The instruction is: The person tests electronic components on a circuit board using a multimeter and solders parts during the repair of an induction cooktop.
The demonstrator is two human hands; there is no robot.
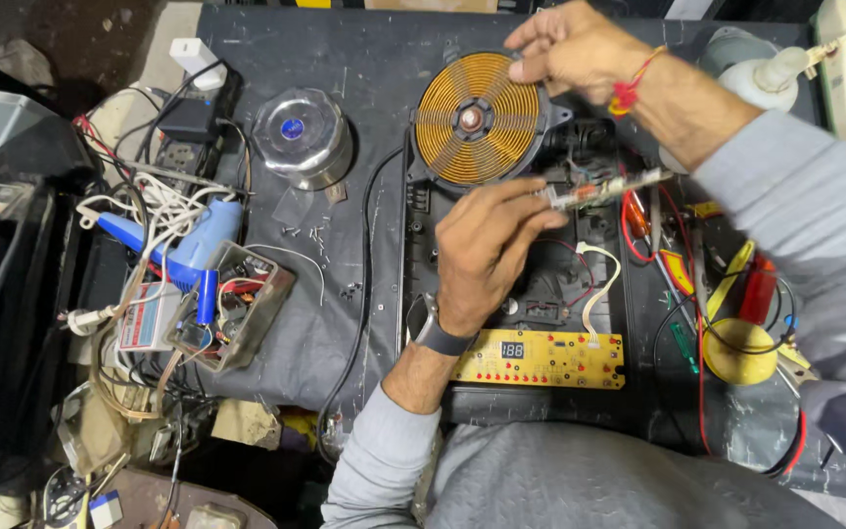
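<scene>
Left of the fingers, the dark worktop (374, 69) carries a shiny metal cap (298, 135), small screws (307, 233) and an open box of parts (237, 304).

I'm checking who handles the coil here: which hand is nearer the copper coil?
The right hand: its fingers touch the rim of the copper coil at its upper right. The left hand is below the coil, apart from it, holding a slim tool.

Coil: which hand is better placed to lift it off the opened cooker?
Likely the right hand: its fingers already pinch the rim of the coil. The left hand is busy, holding a screwdriver over the cooker's inside.
</scene>
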